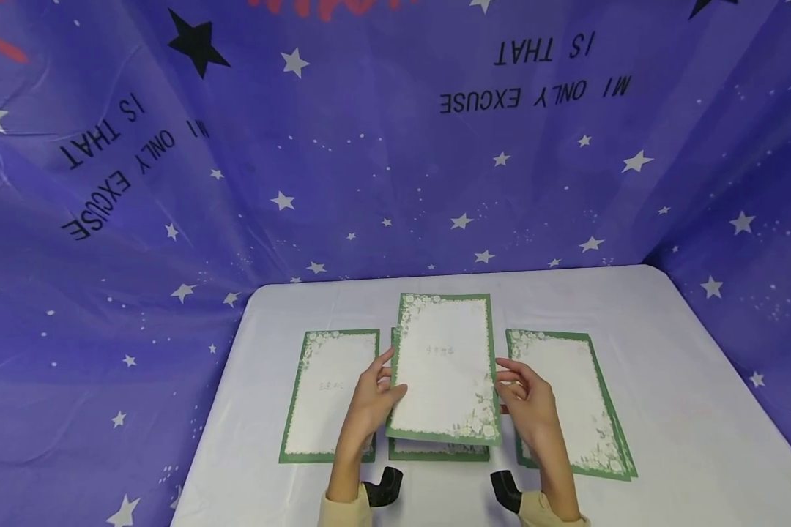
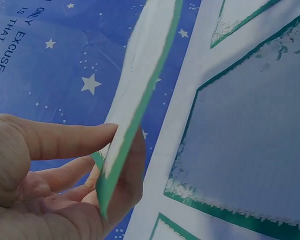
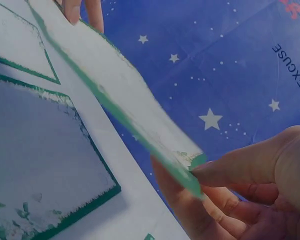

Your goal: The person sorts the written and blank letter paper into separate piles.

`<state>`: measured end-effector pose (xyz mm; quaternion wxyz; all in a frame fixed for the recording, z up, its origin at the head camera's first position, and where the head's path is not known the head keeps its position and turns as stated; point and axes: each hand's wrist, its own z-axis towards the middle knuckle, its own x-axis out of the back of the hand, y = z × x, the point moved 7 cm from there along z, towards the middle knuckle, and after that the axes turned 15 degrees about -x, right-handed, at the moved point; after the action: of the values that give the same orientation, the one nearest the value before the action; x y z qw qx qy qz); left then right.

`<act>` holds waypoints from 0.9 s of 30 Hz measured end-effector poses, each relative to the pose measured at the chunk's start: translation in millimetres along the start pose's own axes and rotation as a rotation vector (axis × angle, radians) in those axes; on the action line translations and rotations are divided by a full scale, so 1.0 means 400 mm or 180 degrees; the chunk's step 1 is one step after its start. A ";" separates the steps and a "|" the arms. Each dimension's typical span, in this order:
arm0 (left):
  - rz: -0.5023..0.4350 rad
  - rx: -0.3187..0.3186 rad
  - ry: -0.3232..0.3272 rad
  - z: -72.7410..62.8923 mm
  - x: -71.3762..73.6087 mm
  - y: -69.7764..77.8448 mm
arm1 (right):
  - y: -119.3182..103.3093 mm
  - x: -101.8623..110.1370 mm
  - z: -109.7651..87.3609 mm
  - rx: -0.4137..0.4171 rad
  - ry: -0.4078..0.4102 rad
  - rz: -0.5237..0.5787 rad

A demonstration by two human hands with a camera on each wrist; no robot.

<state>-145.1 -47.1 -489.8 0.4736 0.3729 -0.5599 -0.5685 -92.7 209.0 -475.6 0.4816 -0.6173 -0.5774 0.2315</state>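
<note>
Both hands hold up a sheet of paper (image 1: 444, 380) with a green border, corner flowers and a short handwritten line. My left hand (image 1: 371, 399) pinches its left edge, thumb in front and fingers behind. On the opposite edge, my right hand (image 1: 527, 399) pinches it the same way. In the left wrist view the raised sheet (image 2: 135, 90) appears nearly edge-on beside the thumb. The right wrist view shows the sheet (image 3: 115, 80) slightly bowed. Beneath it lies another green-bordered sheet (image 1: 435, 452), mostly hidden in the head view.
To the left lies a similar sheet (image 1: 329, 410) with handwriting. At the right is a small stack of sheets (image 1: 567, 395), slightly fanned. They rest on a white-covered table (image 1: 237, 468). A purple star-printed cloth (image 1: 382, 146) hangs behind and at the sides.
</note>
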 end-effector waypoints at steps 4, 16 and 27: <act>-0.0049 0.0079 -0.0045 -0.003 -0.003 -0.014 | 0.001 0.003 0.001 -0.0017 0.0002 -0.0081; 0.0256 0.0091 0.0054 -0.039 0.085 -0.039 | -0.001 -0.101 0.006 0.0176 -0.0251 -0.0070; 0.0820 0.0489 0.0622 -0.110 0.305 -0.070 | 0.013 -0.383 0.010 0.0565 -0.0896 0.0115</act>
<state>-140.0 -178.2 -508.5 0.5648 0.3866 -0.5961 -0.4197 -128.0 67.5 -523.3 0.4444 -0.5441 -0.6053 0.3743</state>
